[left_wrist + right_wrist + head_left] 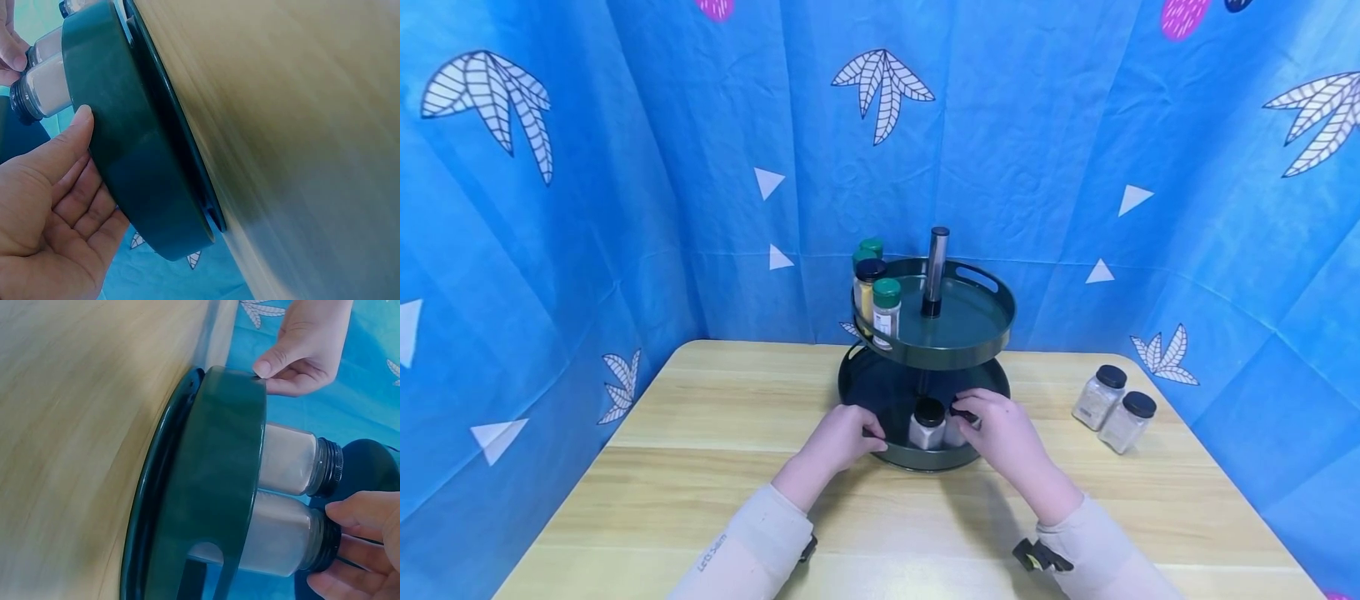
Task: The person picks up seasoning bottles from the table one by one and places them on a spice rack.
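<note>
A dark green two-tier turntable rack (927, 457) stands on the wooden table. My left hand (841, 437) pinches the rim of its lower tray (119, 144) at the front left, thumb on the outer wall and fingers inside. Toward the tray's front right, my right hand (1003, 423) grips a square glass jar (275, 534) by its black lid, thumb and fingers on either side. The jar has pale contents and stands upright inside the tray wall. Close beside it on the left is a matching black-lidded jar (927, 431), which neither hand touches.
The upper tray (951, 358) overhangs the lower one, with a metal post (936, 267) through its middle. Green-lidded bottles (887, 312) and a black-lidded yellow one (867, 287) stand at its left. Two black-lidded jars (1097, 398) (1126, 423) are on the table's right; blue curtains surround it.
</note>
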A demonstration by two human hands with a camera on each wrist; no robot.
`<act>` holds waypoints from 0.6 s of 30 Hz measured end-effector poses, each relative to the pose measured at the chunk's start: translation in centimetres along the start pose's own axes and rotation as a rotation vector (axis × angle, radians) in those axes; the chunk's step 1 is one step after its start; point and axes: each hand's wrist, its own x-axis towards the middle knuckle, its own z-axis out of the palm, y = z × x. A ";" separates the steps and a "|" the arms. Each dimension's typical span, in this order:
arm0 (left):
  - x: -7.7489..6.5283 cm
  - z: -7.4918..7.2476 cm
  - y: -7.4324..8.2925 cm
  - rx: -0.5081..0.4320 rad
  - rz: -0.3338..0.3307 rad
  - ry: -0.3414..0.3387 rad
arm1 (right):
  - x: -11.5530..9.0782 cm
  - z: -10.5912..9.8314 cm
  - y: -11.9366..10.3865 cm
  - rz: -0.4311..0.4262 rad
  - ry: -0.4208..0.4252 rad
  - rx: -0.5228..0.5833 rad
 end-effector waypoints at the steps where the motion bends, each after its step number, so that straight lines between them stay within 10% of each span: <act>1: 0.0 0.0 0.0 0.000 0.000 -0.001 | 0.0 -0.1 0.0 0.000 -0.001 0.001; 18: 0.0 -0.1 0.2 0.000 0.000 -0.001 | -0.3 -1.2 0.5 -0.013 0.022 0.005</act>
